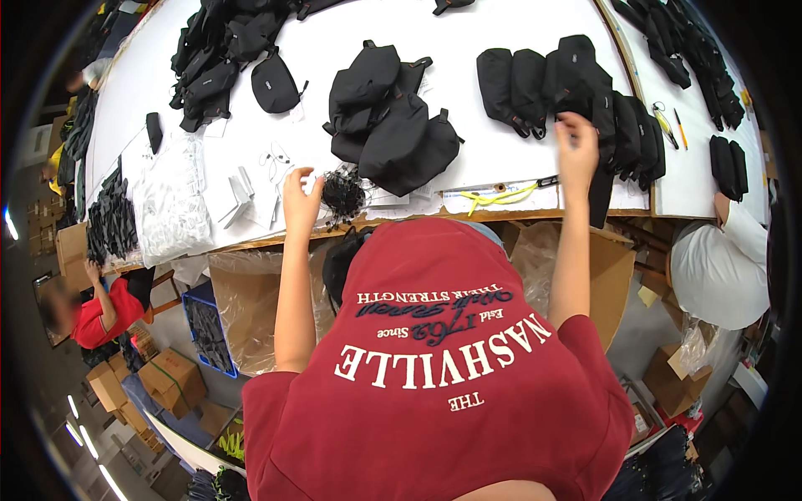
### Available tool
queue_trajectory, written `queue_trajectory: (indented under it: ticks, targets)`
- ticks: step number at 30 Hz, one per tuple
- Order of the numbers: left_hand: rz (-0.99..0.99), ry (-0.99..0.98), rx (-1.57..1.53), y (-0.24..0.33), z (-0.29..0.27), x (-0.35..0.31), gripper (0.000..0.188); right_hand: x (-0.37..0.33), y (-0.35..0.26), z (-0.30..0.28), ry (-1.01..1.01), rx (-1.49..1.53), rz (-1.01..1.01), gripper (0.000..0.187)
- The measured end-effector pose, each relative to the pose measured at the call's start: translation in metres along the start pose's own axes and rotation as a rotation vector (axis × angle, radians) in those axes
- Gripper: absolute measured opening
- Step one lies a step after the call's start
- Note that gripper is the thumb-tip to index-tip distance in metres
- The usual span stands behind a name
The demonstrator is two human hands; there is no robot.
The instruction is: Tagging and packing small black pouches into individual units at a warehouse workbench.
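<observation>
My left hand [302, 198] is over the near edge of the white table, fingers curled loosely apart with nothing in them. Just right of it lies a tangled bunch of thin black strings [343, 194]. My right hand [577, 150] is raised at the near side of a row of black zip pouches [578, 71]. Its fingers are bent and slightly blurred, with a gap to the thumb, and I see nothing held. Between my hands and farther back, a heap of black pouches [404, 144] lies on the table, several overlapping. One pouch [276, 83] lies apart to its left.
White folded cards [241, 196] and a pile of clear plastic bags [174, 196] lie left. A yellow cord [499, 198] lies along the front edge. More black pouches [209, 67] are heaped far left. Co-workers stand at left [109, 309] and right [720, 263]. Cardboard boxes [173, 380] sit below.
</observation>
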State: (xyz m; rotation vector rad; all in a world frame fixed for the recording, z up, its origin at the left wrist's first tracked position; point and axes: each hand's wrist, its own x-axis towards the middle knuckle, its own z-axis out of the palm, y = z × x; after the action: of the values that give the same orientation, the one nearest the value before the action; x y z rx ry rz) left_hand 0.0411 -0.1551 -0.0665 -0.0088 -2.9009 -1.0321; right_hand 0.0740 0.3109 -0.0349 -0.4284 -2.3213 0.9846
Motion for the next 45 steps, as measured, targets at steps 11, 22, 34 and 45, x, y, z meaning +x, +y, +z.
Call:
queue_trajectory:
  ticks: [11,22,34,45]
  targets:
    - [-0.071,-0.107,0.161,-0.018,0.01,-0.033,0.023,-0.092,-0.039,0.095,-1.288,0.137,0.149,0.026]
    - [0.051,0.227,0.114,0.031,-0.032,-0.018,0.012,-0.069,-0.09,0.074,-1.347,0.139,0.235,0.029]
    - [-0.155,-0.08,-0.166,0.035,-0.061,0.005,0.02,-0.056,-0.132,0.053,-1.367,0.222,0.121,0.03]
    - [-0.067,-0.342,-0.724,0.112,-0.062,-0.008,0.017,-0.066,-0.174,0.07,-1.44,0.905,0.667,0.033]
